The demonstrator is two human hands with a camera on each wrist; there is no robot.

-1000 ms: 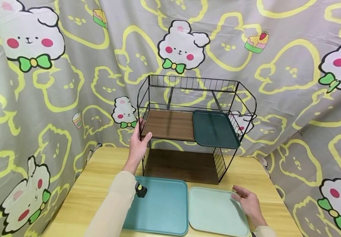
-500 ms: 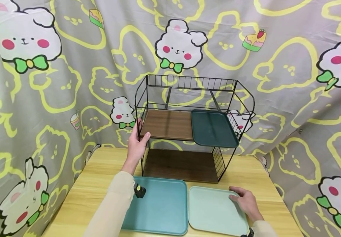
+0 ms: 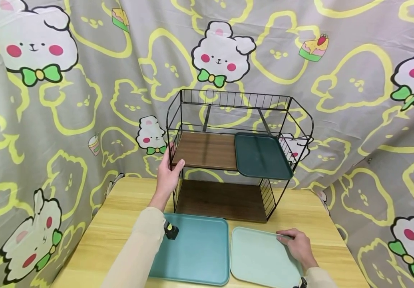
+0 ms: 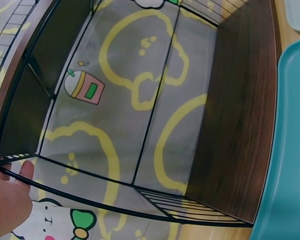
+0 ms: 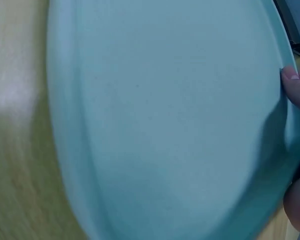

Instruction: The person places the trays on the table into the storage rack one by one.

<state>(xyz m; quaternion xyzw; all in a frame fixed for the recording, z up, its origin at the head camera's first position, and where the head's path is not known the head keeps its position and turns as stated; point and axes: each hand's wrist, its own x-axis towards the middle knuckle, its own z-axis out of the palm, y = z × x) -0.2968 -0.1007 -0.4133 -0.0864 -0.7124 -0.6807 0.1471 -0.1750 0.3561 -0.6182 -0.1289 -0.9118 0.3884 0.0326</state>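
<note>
Mint tray point(image 3: 261, 256): flat on the wooden table point(image 3: 120, 224), in front of the wire rack point(image 3: 235, 160), just right of the teal tray point(image 3: 196, 250).
Right hand point(image 3: 298, 245): a second ago it hovered open over the mint tray's right side; now it has dropped onto the far right rim, thumb on top, fingers curling under the edge. The wrist view confirms a fingertip point(image 5: 293, 79) on the rim. A grip seems to be forming; the tray is not yet lifted.
Left hand point(image 3: 168, 176): unchanged, still clasping the rack's front left post at upper-shelf height.
Rack: dark green tray point(image 3: 262, 156) on the right of the upper shelf; left half bare wood.
</note>
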